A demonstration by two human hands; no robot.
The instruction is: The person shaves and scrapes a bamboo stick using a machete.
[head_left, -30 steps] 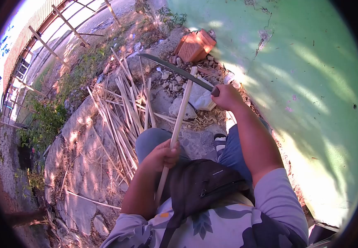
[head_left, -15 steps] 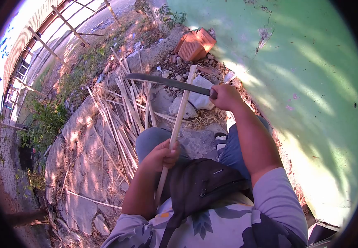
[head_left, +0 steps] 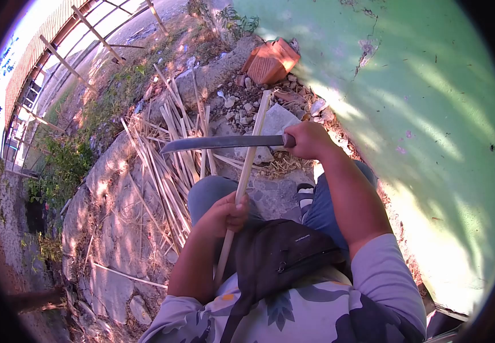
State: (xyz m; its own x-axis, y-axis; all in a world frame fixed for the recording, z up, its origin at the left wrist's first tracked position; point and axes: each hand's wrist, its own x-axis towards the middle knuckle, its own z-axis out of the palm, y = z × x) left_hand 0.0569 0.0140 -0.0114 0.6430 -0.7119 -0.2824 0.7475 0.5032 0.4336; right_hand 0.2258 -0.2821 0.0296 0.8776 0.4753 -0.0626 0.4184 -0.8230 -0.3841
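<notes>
My left hand [head_left: 228, 213] is closed around a pale wooden strip [head_left: 253, 147], which slants up and away from my lap. In my right hand [head_left: 306, 140] is the handle of a machete [head_left: 224, 143], its long dark blade pointing left. The blade crosses the strip above my left hand and appears to touch it. A black bag [head_left: 284, 248] rests on my lap, beside the strip's lower end. To the left of my knee lies a pile of split wooden strips [head_left: 173, 188].
A green wall [head_left: 419, 114] runs close along my right side. Orange roof tiles [head_left: 271, 60] are stacked ahead among rubble and stones [head_left: 279, 123]. Shrubs [head_left: 67, 166] grow at the left, beyond the rough stone ground [head_left: 110, 297]. A wooden pole frame stands at the far left.
My right hand has moved slightly down and left, bringing the machete blade lower along the strip and nearer my left hand. My left hand and the strip stay almost still.
</notes>
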